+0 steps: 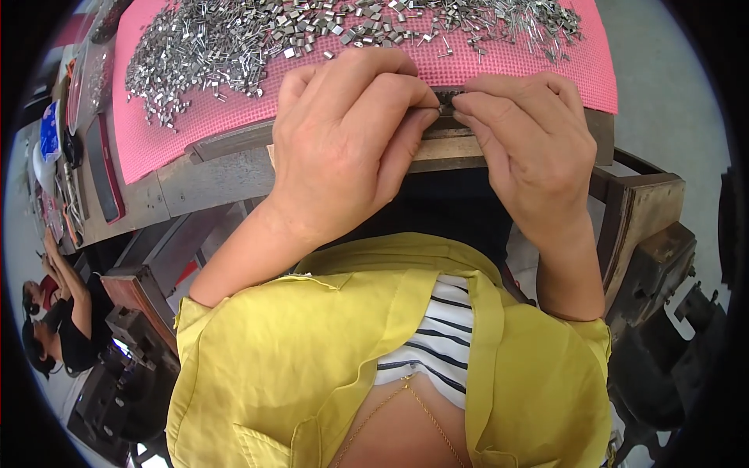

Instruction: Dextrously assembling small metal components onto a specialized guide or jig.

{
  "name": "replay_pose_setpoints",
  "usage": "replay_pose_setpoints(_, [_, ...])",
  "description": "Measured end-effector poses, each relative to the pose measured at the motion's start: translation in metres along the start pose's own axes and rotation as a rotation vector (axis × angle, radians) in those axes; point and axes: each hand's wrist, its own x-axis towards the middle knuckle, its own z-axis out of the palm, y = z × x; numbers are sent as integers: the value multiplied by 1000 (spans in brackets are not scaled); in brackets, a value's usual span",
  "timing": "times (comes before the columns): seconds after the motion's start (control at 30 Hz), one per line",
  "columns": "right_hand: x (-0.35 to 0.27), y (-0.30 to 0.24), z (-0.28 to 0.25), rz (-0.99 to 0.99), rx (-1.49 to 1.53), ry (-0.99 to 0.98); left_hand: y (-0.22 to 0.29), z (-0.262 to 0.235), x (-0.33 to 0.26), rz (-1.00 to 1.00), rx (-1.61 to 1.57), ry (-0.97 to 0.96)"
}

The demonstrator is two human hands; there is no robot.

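Note:
My left hand (343, 136) and my right hand (538, 136) meet close together at the near edge of the work table. The fingers of both are pinched, with thumb and fingertips pressed together. Between the fingertips shows a short stretch of a dark, toothed-looking strip (447, 103). Whatever sits in either pinch is hidden or too small to make out. Just beyond my hands, a pink textured mat (343, 70) carries a wide spread of small silver metal parts (226, 58), many with thin wire legs.
A dark phone-like slab with a red edge (105, 168) lies left of the mat. Farther left are plastic bags and a blue packet (51, 131). Another person (62, 320) sits at the left. Wooden framing (644, 210) and dark machinery (655, 273) stand at the right.

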Motion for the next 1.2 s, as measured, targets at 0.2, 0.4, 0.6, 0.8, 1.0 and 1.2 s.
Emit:
replay_pose_setpoints(0.2, [-8, 17, 11, 30, 146, 220, 5, 8, 6, 36, 97, -11])
replay_pose_setpoints(0.4, [-15, 24, 18, 107, 155, 262, 10, 13, 12, 92, 298, -78])
replay_pose_setpoints(0.6, [-17, 28, 23, 84, 173, 298, 17, 12, 15, 159, 428, -139])
replay_pose_setpoints(0.8, [-21, 33, 31, 67, 186, 336, 9, 14, 14, 193, 367, -82])
replay_pose_setpoints(1.0, [-22, 36, 31, 41, 231, 363, 7, 23, 6, 150, 286, 91])
replay_pose_setpoints(1.2, [-20, 33, 31, 93, 263, 351, 5, 23, 5, 149, 272, 75])
